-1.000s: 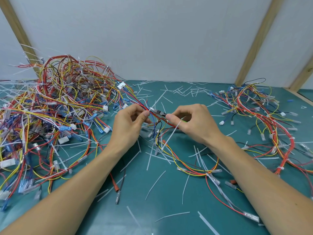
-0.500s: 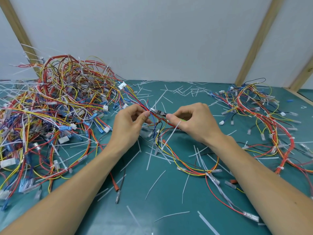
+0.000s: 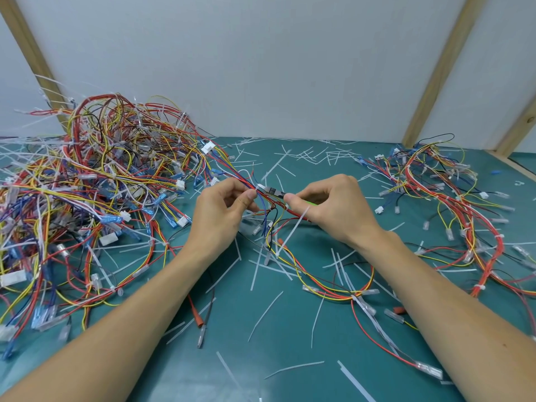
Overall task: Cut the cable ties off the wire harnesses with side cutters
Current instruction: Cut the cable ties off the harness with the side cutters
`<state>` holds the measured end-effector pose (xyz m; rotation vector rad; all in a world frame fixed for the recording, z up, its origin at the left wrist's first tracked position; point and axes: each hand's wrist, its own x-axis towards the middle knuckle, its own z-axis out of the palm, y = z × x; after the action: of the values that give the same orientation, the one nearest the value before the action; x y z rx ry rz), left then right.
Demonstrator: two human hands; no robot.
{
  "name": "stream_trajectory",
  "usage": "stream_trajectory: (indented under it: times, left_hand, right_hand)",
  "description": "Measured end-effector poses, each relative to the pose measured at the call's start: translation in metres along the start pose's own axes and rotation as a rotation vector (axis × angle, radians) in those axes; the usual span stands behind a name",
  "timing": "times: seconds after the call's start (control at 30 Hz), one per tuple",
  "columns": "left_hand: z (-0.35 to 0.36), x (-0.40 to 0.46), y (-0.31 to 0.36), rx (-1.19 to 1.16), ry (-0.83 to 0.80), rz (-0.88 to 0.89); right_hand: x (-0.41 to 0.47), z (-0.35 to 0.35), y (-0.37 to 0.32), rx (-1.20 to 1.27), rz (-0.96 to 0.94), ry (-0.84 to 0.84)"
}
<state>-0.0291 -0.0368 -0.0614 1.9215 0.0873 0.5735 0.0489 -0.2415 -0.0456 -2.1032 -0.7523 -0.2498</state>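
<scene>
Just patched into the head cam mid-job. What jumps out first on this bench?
A big tangled heap of wire harnesses fills the table's left side, with a smaller bundle at the right. At centre, the left hand and right hand pinch one harness between them, the side cutters' blades showing at the right fingers. Cut white cable ties litter the green table.

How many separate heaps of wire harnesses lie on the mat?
2: a big heap at the left, a smaller heap at the right. One more harness is held between both hands.
</scene>
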Motion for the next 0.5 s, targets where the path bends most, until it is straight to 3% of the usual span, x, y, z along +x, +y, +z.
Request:
stream_trajectory:
  times: [0.23,0.37,0.5]
  left_hand:
    - [0.000,-0.001,0.002,-0.006,0.013,0.001]
    - [0.000,-0.001,0.004,-0.021,0.008,0.016]
    - [0.000,-0.002,0.005,-0.062,-0.010,0.038]
  right_hand:
    - [0.000,0.003,-0.001,0.105,0.066,0.105]
    - [0.004,0.001,-0.005,0.309,0.200,0.194]
    - [0.010,0.000,-0.005,0.496,0.342,0.152]
